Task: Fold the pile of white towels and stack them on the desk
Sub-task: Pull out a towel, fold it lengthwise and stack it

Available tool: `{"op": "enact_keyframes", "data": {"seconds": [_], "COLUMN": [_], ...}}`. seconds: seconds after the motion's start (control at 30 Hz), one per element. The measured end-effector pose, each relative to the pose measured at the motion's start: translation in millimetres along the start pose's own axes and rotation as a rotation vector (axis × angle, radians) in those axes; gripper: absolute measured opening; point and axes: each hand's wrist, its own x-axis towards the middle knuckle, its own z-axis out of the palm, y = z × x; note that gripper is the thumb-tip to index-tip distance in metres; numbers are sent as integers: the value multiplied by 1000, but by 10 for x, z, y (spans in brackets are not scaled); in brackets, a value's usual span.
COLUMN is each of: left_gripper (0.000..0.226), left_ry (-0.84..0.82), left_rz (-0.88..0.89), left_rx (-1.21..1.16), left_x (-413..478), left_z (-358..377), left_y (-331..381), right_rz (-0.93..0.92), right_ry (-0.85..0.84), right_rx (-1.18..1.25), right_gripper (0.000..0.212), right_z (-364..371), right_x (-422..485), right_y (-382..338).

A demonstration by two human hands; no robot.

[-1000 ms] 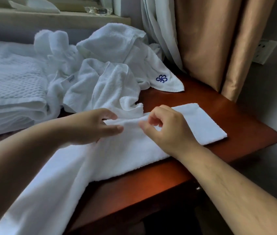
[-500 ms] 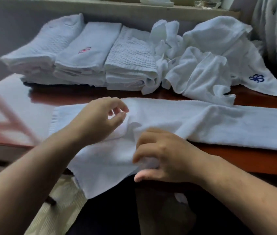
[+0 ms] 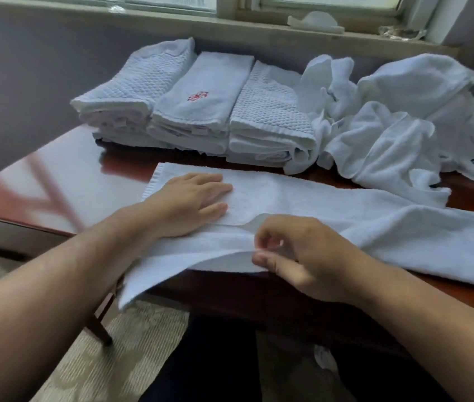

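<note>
A long white towel [image 3: 331, 210] lies stretched across the reddish wooden desk [image 3: 64, 184], its near left corner hanging over the front edge. My left hand [image 3: 192, 201] lies flat with straight fingers on the towel's left end. My right hand [image 3: 296, 256] pinches the towel's near edge between thumb and fingers at the desk's front. Behind it stand three stacks of folded white towels [image 3: 201, 108], side by side. To their right sits a loose pile of unfolded white towels [image 3: 398, 111], one with a blue emblem.
A grey wall and a window sill [image 3: 230, 24] with small clear items run behind the desk. A bare glossy stretch of desk lies at the left. Patterned carpet [image 3: 131, 343] and a desk leg show below the front edge.
The view swung left, bringing the folded stacks into sight. My left hand went from curled above the towel to flat on its left end. My right hand moved to pinch the near edge.
</note>
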Motion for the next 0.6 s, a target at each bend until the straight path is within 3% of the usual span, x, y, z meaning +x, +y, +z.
{"op": "enact_keyframes", "data": {"seconds": [0.1, 0.2, 0.27, 0.4, 0.5, 0.6], "left_gripper": [23, 49, 68, 82, 67, 82], "left_ry": [35, -9, -17, -94, -55, -73], "left_rz": [-20, -51, -91, -130, -62, -17], "left_rx": [-429, -850, -980, -1050, -872, -627], "left_x": [-15, -141, -200, -277, -347, -373], "left_z": [-126, -290, -329, -283, -322, -354], "left_y": [-115, -287, -408, -545, -570, -582], "right_rz": [88, 147, 217, 365, 444, 448], "right_ry": [102, 164, 168, 155, 131, 100], "right_rx": [107, 120, 128, 53, -14, -46], "right_gripper": [18, 17, 17, 20, 23, 23], "right_z": [-118, -244, -313, -298, -199, -115], "right_x": [245, 545, 738, 1008, 1126, 1184], "right_y": [56, 184, 319, 654, 838, 942]}}
